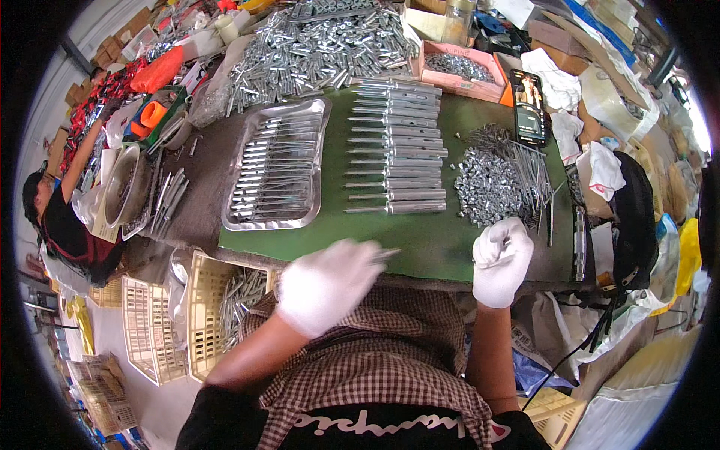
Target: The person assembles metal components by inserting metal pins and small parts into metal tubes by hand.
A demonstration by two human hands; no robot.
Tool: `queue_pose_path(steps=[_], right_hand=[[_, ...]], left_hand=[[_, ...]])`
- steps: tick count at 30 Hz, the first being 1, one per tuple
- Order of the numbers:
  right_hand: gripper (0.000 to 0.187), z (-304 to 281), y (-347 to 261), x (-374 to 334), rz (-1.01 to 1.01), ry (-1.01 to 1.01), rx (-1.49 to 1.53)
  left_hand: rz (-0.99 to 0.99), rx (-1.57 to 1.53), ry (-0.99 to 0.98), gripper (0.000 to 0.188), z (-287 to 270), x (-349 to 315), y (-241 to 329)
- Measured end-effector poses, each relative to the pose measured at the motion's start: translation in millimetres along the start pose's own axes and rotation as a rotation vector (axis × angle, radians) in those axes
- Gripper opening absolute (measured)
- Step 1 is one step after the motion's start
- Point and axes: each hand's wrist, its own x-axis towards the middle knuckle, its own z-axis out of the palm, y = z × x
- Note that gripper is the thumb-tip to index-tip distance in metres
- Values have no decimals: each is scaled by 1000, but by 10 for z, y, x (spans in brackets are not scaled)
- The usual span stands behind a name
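Over the front edge of the green mat (300,246), my left hand (326,285), white-gloved and blurred by motion, is closed on a metal rod (388,254), of which only the tip shows. My right hand (501,259), also gloved, is curled closed in front of a pile of small metal nuts or sleeves (487,187); whatever its fingers hold is hidden. Beyond my hands lies a column of metal tubes with thin pointed rods (397,157). To its left, a metal tray (319,142) carries a row of similar thin rods.
Thin loose rods (534,180) lie right of the nut pile, below a lit phone (529,109). A heap of metal tubes (322,49) covers the back, beside a pink box (480,86). Plastic crates (154,330) stand lower left. Another person (71,217) works at far left.
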Motion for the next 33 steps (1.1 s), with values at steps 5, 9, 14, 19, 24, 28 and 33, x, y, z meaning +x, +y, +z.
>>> queue_pose_path(steps=[5,9,14,19,24,28,33], right_hand=[[17,36,-26,-4,105,4,-195],[27,171,-15,-22,16,62,-207],[33,116,-43,-19,57,-27,-267],[28,120,-41,-65,128,-22,-395],[26,129,-62,-80,105,-49,-440],[32,139,-167,-133,170,-68,-464],[40,359,-279,-245,308,-80,-790]], left_hand=[[-570,161,-139,25,-401,-1310,-668],[-441,272,50,29,-398,-1139,-645],[74,-153,124,33,-43,106,-80],[84,8,86,19,452,809,131],[178,76,133,26,622,870,1],[250,-185,187,26,572,745,-200],[322,-211,-15,31,296,721,-42]])
